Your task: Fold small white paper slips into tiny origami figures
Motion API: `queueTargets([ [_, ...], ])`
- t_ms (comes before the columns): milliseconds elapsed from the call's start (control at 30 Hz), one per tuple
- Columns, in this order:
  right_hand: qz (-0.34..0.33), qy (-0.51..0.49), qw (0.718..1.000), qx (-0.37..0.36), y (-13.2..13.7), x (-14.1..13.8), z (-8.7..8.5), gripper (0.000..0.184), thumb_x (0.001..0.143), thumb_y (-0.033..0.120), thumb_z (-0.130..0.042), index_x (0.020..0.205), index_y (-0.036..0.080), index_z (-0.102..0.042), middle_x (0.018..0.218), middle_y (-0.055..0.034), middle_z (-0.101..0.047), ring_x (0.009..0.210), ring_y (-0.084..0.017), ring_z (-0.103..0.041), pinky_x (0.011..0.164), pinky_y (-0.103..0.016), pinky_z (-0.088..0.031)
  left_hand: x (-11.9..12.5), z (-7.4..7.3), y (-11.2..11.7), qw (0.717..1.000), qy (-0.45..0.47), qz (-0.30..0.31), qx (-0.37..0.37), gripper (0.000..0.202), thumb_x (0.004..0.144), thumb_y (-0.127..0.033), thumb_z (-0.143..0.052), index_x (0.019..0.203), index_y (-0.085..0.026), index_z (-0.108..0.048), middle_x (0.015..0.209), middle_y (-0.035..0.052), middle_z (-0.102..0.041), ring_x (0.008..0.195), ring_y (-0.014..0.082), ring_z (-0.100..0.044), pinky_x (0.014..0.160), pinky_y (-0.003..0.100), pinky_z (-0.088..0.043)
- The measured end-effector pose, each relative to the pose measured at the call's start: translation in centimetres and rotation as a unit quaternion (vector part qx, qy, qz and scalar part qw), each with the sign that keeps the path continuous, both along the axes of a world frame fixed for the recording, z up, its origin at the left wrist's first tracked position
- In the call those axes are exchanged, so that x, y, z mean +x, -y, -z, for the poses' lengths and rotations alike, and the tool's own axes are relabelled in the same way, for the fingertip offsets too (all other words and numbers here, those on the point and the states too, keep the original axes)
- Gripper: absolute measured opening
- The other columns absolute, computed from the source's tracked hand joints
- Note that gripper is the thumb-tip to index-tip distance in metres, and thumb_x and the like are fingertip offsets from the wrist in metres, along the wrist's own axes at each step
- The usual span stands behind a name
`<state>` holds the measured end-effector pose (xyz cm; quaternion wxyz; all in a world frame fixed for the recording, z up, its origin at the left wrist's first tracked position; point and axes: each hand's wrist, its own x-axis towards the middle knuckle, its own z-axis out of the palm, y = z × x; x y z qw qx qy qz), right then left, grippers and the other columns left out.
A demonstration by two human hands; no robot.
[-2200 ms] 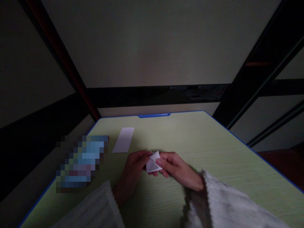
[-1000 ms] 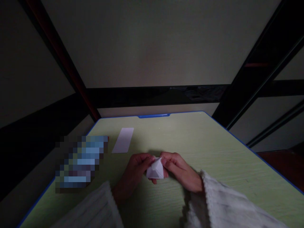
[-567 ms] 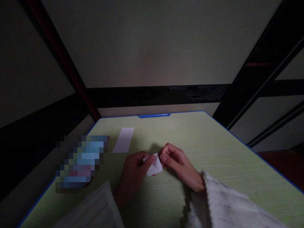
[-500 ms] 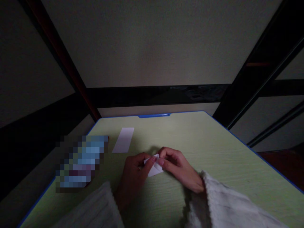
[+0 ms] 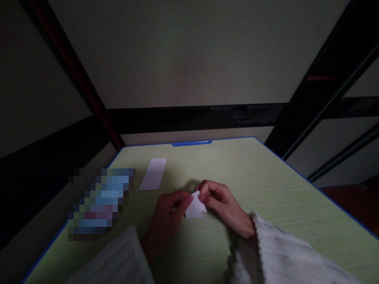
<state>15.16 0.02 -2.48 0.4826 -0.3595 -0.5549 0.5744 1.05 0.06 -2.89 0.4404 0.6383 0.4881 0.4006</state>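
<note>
A small piece of folded white paper (image 5: 195,207) is held between my two hands, low over the middle of the table. My left hand (image 5: 170,211) pinches its left side, thumb on top. On the right side, the thumb and fingers of my right hand (image 5: 220,203) grip the upper edge. A flap of the paper stands up and a flatter part shows below it. My fingers hide some of the folds. Beyond my left hand, a flat white paper strip (image 5: 153,174) lies on the table.
The light wood-grain table (image 5: 251,177) has a blue edge and a blue handle piece (image 5: 192,143) at its far side. A blurred-out, screen-like object (image 5: 103,203) lies at the left. Behind the table rises a panelled wall (image 5: 192,59) with dark bands.
Part of the paper between my fingers has been lifted into a raised flap. My right hand has shifted slightly, while the strip and the object at the left stay put.
</note>
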Motion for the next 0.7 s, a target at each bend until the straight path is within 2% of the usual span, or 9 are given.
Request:
queueTargets([
  [167,0.026,-0.009,1.000,-0.007,-0.21,0.16,0.18,0.013,0.066,0.021,-0.056,0.059,0.014,-0.048,0.055,0.0042,-0.041,0.051,-0.007,-0.035,0.049,-0.021,-0.027,0.03,-0.30,0.14,0.999,-0.026,0.004,0.021,0.023,0.069,-0.026,-0.049,0.049,-0.014,-0.053,0.044,-0.0044,-0.041,0.044,0.0076,-0.036,0.042,0.017,-0.026],
  [367,0.007,-0.079,0.997,0.015,-0.20,0.31,0.64,0.010,0.068,0.015,-0.054,0.060,0.013,-0.049,0.072,-0.0001,-0.049,0.059,-0.006,-0.041,0.053,-0.020,-0.031,0.13,0.02,-0.05,0.999,-0.007,0.039,-0.007,0.022,0.069,-0.027,-0.048,0.052,-0.015,-0.055,0.043,-0.0039,-0.046,0.043,0.0083,-0.042,0.042,0.017,-0.031],
  [467,0.010,-0.078,0.997,-0.010,-0.24,0.14,0.58,0.011,0.067,0.015,-0.055,0.059,0.013,-0.048,0.062,0.0019,-0.048,0.053,-0.006,-0.040,0.050,-0.018,-0.030,0.06,0.37,-0.17,0.999,0.007,0.041,-0.012,0.023,0.069,-0.028,-0.049,0.051,-0.014,-0.054,0.042,-0.0042,-0.045,0.042,0.0080,-0.041,0.042,0.017,-0.030],
  [567,0.032,-0.033,0.999,-0.030,-0.31,-0.04,0.31,0.013,0.066,0.019,-0.056,0.060,0.014,-0.047,0.052,0.0053,-0.043,0.047,-0.005,-0.037,0.046,-0.018,-0.028,0.06,0.48,-0.19,0.999,0.006,0.033,-0.012,0.023,0.070,-0.028,-0.048,0.052,-0.014,-0.054,0.044,-0.0044,-0.045,0.043,0.0078,-0.041,0.042,0.017,-0.030],
  [700,0.027,0.010,0.999,-0.033,-0.40,-0.07,0.31,0.016,0.068,0.026,-0.055,0.061,0.013,-0.048,0.050,0.0053,-0.043,0.046,-0.005,-0.035,0.044,-0.018,-0.026,0.16,0.55,-0.21,0.999,-0.027,0.036,0.003,0.024,0.070,-0.029,-0.048,0.053,-0.013,-0.054,0.045,-0.0040,-0.046,0.045,0.0081,-0.041,0.043,0.018,-0.030],
])
